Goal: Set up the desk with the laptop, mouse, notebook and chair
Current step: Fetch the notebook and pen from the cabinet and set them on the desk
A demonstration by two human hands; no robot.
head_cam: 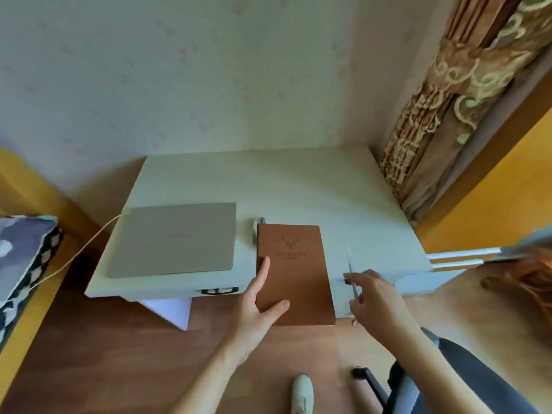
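Note:
A brown notebook (294, 270) with a deer emblem lies partly on the white desk (298, 186), its near end overhanging the front edge. My left hand (257, 306) grips its near left corner. My right hand (376, 297), just right of the notebook, pinches a thin white pen (352, 276). A closed grey laptop (176, 239) rests on the desk's left side with a white cable (74, 258) running off to the left. A small grey object (257, 231) peeks out behind the notebook's top left corner. The chair (448, 377) shows at bottom right.
A patterned cushion (21, 264) sits at the left edge. A curtain (448, 115) hangs at the right, beside the desk's far corner. My shoe (302, 392) stands on the wooden floor in front of the desk. White rails (460, 255) stick out past the desk's right edge.

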